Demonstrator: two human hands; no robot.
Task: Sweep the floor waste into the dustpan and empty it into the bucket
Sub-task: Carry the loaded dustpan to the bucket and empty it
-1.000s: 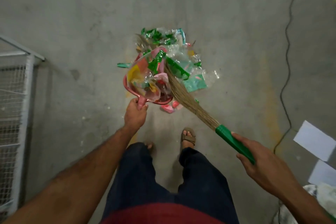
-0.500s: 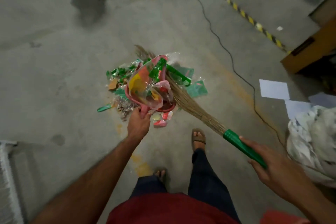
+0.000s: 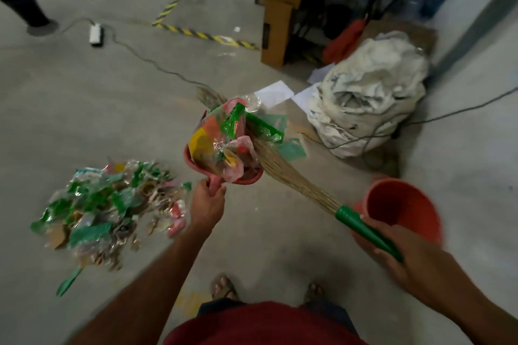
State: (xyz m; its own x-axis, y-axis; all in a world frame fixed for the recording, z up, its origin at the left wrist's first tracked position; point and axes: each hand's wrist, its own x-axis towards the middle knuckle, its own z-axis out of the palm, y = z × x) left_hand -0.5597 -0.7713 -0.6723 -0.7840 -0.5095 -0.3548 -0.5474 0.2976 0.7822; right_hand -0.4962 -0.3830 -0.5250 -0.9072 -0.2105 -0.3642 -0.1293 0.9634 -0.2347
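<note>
At far left on the concrete floor [image 3: 117,109], a heap of floor waste [image 3: 109,204] is lying loose: green, clear and pink plastic wrappers mixed with brown scraps, with one green strip [image 3: 68,281] trailing off its near corner. Behind it, a white power strip [image 3: 95,34] is sitting on its grey cable, and a black stand [image 3: 26,7] is showing near the top edge. Just right of the heap, the left hand [image 3: 207,206] is curling its fingers and thumb round the pink handle of the red dustpan [image 3: 246,178], which is being held off the floor and is carrying a crumpled load of wrappers [image 3: 224,140] piled above its rim. Across the right side of that load, the bristles of the broom [image 3: 288,173] are pressing against the wrappers, their tips sticking out beyond the pan's far edge. Further right, the right hand [image 3: 403,258] is gripping the broom's green handle, fingers wrapped round it. Directly behind this hand, the orange bucket [image 3: 406,204] is standing upright on the floor, its mouth open toward the camera. Beyond the bucket, a white bundled sack [image 3: 370,92] is resting beside sheets of paper [image 3: 273,92] and cardboard boxes [image 3: 277,25]. Along the bottom edge, two sandalled feet [image 3: 224,286] are showing below a red garment.
</note>
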